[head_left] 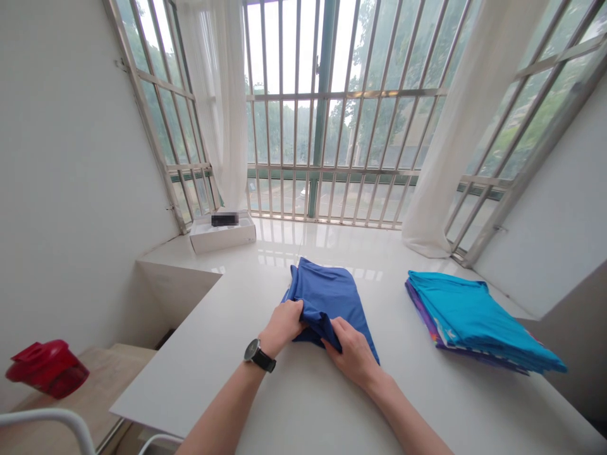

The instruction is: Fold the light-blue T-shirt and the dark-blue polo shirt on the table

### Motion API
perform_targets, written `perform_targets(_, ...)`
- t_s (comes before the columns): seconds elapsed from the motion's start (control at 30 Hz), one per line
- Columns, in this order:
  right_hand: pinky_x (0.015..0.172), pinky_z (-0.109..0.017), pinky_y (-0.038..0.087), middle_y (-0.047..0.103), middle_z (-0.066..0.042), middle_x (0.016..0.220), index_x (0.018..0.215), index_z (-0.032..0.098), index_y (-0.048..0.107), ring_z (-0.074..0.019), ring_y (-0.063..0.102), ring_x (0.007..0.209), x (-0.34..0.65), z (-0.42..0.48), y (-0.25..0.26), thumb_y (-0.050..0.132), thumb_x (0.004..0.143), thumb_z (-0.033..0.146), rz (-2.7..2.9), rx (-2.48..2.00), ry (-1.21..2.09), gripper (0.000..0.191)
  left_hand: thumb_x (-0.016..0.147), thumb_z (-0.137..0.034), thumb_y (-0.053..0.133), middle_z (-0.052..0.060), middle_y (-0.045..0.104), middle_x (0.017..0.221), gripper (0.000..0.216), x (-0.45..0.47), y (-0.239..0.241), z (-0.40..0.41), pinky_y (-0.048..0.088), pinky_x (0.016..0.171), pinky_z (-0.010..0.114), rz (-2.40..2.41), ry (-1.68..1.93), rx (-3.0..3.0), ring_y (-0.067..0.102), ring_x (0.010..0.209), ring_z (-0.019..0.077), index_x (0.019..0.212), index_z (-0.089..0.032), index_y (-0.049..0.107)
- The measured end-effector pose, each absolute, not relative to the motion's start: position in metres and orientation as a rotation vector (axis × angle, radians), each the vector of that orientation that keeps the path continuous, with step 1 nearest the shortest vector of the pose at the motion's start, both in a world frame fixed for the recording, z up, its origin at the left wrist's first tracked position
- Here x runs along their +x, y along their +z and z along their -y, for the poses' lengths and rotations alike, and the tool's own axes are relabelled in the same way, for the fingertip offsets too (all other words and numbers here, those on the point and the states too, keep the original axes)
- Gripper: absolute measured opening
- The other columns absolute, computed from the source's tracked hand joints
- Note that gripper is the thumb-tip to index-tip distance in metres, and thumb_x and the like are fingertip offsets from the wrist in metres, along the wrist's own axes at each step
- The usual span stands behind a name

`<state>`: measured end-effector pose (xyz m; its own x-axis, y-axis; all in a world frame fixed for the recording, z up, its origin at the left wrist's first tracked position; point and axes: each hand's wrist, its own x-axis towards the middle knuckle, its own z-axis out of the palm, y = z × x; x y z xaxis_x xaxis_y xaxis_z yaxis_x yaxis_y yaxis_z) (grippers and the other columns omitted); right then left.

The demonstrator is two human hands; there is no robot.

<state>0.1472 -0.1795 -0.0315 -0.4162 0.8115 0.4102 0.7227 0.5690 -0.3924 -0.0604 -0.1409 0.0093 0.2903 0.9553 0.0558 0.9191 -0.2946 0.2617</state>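
Observation:
A dark blue garment point(334, 287), partly folded, lies on the white table point(203, 373) in front of me. Its near edge is gathered up between my two hands. My left hand point(284, 325), with a black-strapped watch point(259, 355) on the wrist, grips the cloth at the left of this edge. At the right, my right hand point(353, 351) pinches the same edge, thumb under and fingers over the fabric. Which kind of garment it is, I cannot tell. Some of its near side is hidden by my fingers.
To the right sits a stack of folded clothes point(455, 309), bright turquoise on top with purple below. A white box point(222, 234) stands by the window at the back left. A red container point(47, 368) and a white tubular chair frame point(52, 417) are at the lower left.

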Motion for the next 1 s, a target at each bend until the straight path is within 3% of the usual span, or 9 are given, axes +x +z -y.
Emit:
perform_targets(0.17, 0.087, -0.033, 0.053, 0.064, -0.008, 0.112, 0.122, 0.023, 0.057, -0.0234, 0.063, 0.101, 0.148, 0.183, -0.029, 0.059, 0.086, 0.019, 2.300, -1.171, 0.272, 0.036, 0.084, -0.013, 0.053, 0.006, 0.072, 0.086, 0.012, -0.068, 0.016, 0.141, 0.044, 0.065, 0.028, -1.767, 0.326, 2.371, 0.070, 0.082, 0.0231, 0.085, -0.021, 0.062)
perform_targets(0.3, 0.092, -0.036, 0.052, 0.062, -0.010, 0.120, 0.126, 0.024, 0.059, -0.0242, 0.061, 0.104, 0.148, 0.184, -0.032, 0.059, 0.087, 0.021, 2.341, -1.183, 0.255, 0.039, 0.086, -0.010, 0.049, 0.004, 0.072, 0.094, 0.021, -0.072, 0.024, 0.141, 0.046, 0.070, 0.028, -1.793, 0.457, 2.382, 0.069, 0.086, 0.0210, 0.096, -0.023, 0.063)
perform_targets(0.4, 0.093, -0.037, 0.052, 0.061, -0.009, 0.123, 0.130, 0.027, 0.059, -0.0245, 0.060, 0.106, 0.147, 0.183, -0.035, 0.060, 0.084, 0.017, 2.376, -1.203, 0.257, 0.047, 0.092, -0.014, 0.048, 0.003, 0.069, 0.109, 0.023, -0.064, 0.028, 0.145, 0.048, 0.079, 0.026, -1.684, 0.710, 2.400, 0.067, 0.095, 0.0182, 0.107, -0.024, 0.062)
perform_targets(0.5, 0.092, -0.038, 0.052, 0.061, -0.009, 0.122, 0.133, 0.028, 0.058, -0.0257, 0.059, 0.108, 0.146, 0.184, -0.033, 0.061, 0.080, 0.013, 2.404, -1.211, 0.292, 0.055, 0.098, -0.025, 0.046, 0.004, 0.068, 0.110, 0.019, -0.051, 0.028, 0.152, 0.048, 0.087, 0.025, -1.466, 0.807, 2.448, 0.065, 0.100, 0.0177, 0.109, -0.024, 0.061)
perform_targets(0.67, 0.096, -0.040, 0.049, 0.061, -0.010, 0.124, 0.124, 0.027, 0.063, -0.0281, 0.059, 0.109, 0.151, 0.191, -0.012, 0.070, 0.080, 0.033, 2.410, -1.137, 0.468, 0.045, 0.100, -0.028, 0.039, 0.006, 0.070, 0.108, 0.025, -0.035, 0.020, 0.163, 0.050, 0.081, 0.030, -1.389, 0.405, 2.506, 0.068, 0.093, 0.0218, 0.117, -0.023, 0.056)
perform_targets(0.77, 0.094, -0.035, 0.050, 0.062, -0.009, 0.125, 0.119, 0.027, 0.066, -0.0249, 0.061, 0.107, 0.162, 0.190, -0.002, 0.067, 0.084, 0.041, 2.368, -1.064, 0.659, 0.037, 0.100, -0.031, 0.039, 0.006, 0.071, 0.098, 0.022, -0.036, 0.016, 0.164, 0.049, 0.076, 0.030, -1.399, 0.209, 2.530, 0.068, 0.089, 0.0230, 0.108, -0.022, 0.057)
perform_targets(0.9, 0.073, -0.028, 0.050, 0.066, -0.004, 0.101, 0.097, 0.023, 0.069, -0.0162, 0.062, 0.079, 0.180, 0.181, -0.005, 0.055, 0.093, 0.037, 2.255, -1.149, 0.719, 0.020, 0.090, -0.034, 0.058, 0.003, 0.069, 0.096, 0.012, -0.043, 0.017, 0.161, 0.047, 0.072, 0.026, -1.335, 0.174, 2.557, 0.066, 0.088, 0.0210, 0.092, -0.023, 0.061)
perform_targets(1.0, 0.067, -0.027, 0.046, 0.062, -0.001, 0.084, 0.085, 0.022, 0.063, -0.0150, 0.057, 0.070, 0.191, 0.173, -0.014, 0.057, 0.091, 0.035, 2.225, -1.276, 0.576, 0.015, 0.082, -0.033, 0.067, 0.000, 0.068, 0.089, 0.011, -0.050, 0.020, 0.157, 0.044, 0.067, 0.025, -1.300, 0.144, 2.518, 0.064, 0.083, 0.0187, 0.087, -0.024, 0.062)
